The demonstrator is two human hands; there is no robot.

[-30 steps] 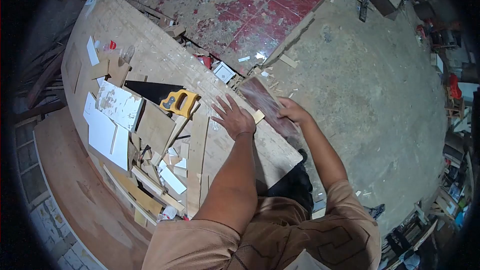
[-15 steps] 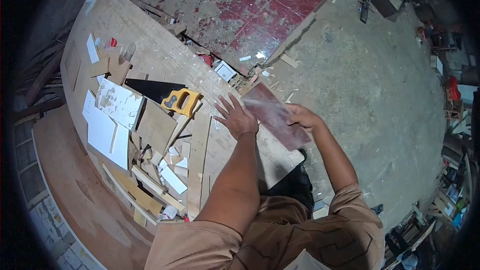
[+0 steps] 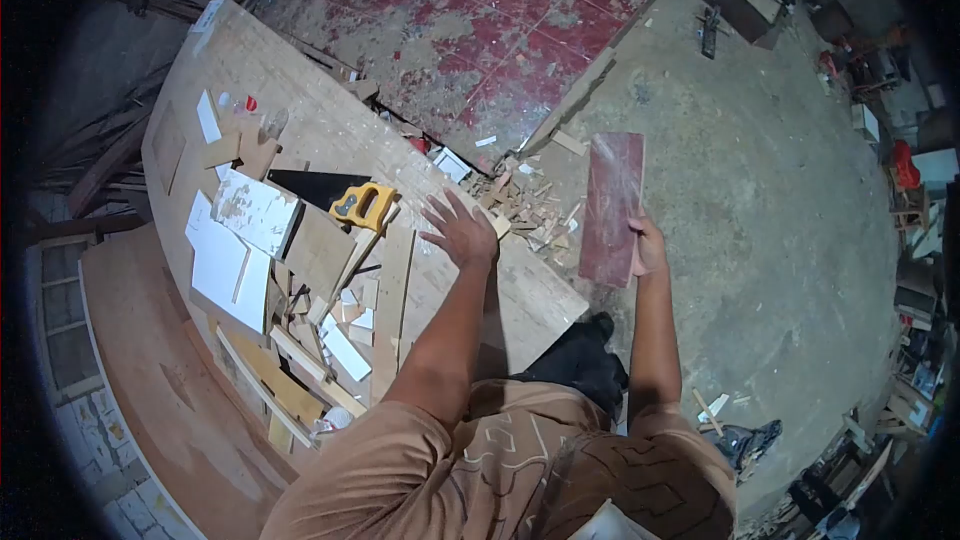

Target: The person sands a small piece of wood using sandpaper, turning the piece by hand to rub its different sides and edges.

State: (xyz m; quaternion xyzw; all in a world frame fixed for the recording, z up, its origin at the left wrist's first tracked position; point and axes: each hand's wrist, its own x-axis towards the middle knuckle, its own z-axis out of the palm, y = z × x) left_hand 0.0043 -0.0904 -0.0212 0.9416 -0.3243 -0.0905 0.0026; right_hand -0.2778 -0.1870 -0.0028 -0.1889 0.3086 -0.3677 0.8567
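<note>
My left hand lies with fingers spread on the wooden workbench, near its far edge. Beside its palm a small pale wood piece shows at the bench edge. My right hand grips the long side of a flat reddish-brown board, held out over the floor to the right of the bench. A handsaw with a yellow handle and dark blade rests just left of my left hand.
White panels, a paint-worn white block and several wood strips cover the bench's left part. Wood scraps lie on the floor beyond the bench edge. Assorted clutter lines the far right.
The reddish board has moved away from the bench edge to the right and turned more upright in view, with my right hand. My left hand remains flat on the bench; the view has shifted slightly.
</note>
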